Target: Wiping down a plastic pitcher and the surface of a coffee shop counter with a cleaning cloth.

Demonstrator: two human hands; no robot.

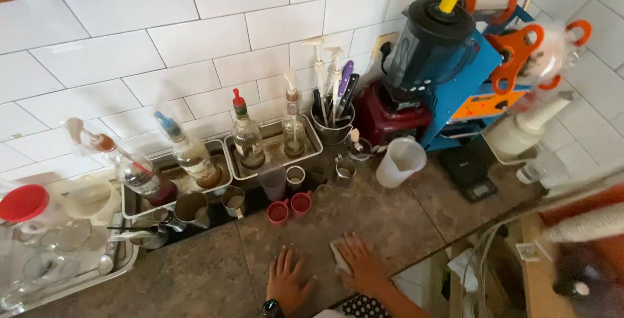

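My left hand (287, 280) lies flat on the brown stone counter (390, 220) near its front edge, fingers spread, a dark watch on the wrist. Beside it, my right hand (361, 267) presses down on a small white folded cloth (338, 257) on the counter. Just beyond my hands stand two small red cups (288, 207).
Metal trays (273, 155) along the white tiled wall hold syrup bottles with pumps. Small metal jiggers, a white plastic jug (399, 161), a utensil holder, a red-based blender (416, 71) and a blue and orange sealing machine (481, 77) stand behind. Glassware sits on a tray at left.
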